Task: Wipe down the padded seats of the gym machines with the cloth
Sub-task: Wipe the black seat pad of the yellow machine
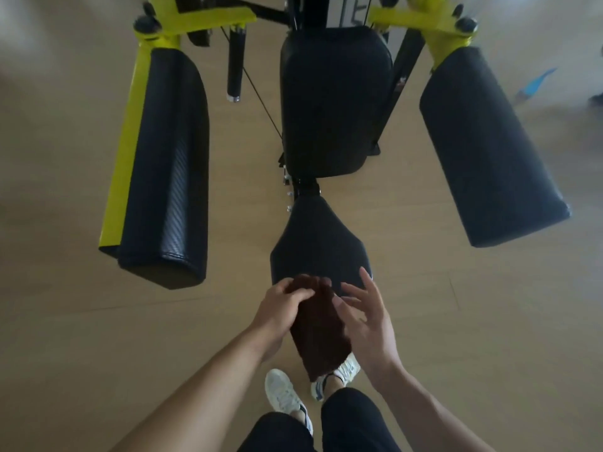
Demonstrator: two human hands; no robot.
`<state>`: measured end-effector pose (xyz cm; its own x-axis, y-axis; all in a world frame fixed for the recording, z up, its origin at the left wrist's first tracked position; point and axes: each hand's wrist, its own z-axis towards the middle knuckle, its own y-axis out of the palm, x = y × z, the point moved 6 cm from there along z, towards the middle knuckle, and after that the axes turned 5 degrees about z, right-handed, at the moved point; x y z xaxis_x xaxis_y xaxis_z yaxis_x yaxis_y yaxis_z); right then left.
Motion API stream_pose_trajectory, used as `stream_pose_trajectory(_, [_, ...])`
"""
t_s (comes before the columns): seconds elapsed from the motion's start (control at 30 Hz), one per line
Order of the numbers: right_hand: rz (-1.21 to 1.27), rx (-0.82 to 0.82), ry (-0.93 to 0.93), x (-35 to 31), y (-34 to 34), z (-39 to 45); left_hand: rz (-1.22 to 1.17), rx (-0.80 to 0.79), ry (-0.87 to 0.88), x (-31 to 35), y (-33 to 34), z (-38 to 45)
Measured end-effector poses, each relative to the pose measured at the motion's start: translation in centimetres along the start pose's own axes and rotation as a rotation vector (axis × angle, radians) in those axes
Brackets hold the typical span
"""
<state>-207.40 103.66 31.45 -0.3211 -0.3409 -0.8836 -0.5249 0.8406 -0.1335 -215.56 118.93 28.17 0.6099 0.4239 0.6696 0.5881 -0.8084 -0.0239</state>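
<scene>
A dark brown cloth [321, 334] hangs over the near edge of the black padded seat [318, 243] of a yellow and black gym machine. My left hand [280, 308] grips the cloth's top end, fingers curled over it at the seat's front edge. My right hand [365, 316] hovers beside the cloth on its right, fingers spread and relaxed, holding nothing. Behind the seat stands the black back pad [336, 102].
Two long black arm pads flank the seat: the left pad [166, 171] on a yellow frame [127, 145], and the right pad [489, 148]. A black roller handle [235, 66] hangs at the back. My white shoes [287, 396] stand on the tan floor.
</scene>
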Motion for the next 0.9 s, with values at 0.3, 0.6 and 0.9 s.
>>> stream_pose_trajectory(0.3, [0.240,-0.481,0.213,0.9,0.8,-0.1,-0.184,-0.256,0.082,2.2,2.1,-2.8])
stream_pose_trajectory(0.6, [-0.162,-0.174,0.073,-0.3,-1.2,1.3,-0.298,-0.048,0.093,2.3,-0.4,-2.2])
stream_pose_trajectory(0.9, [-0.436,0.005,-0.071,-3.7,-2.3,1.2,0.012,0.129,0.216,2.6,-2.6,-2.1])
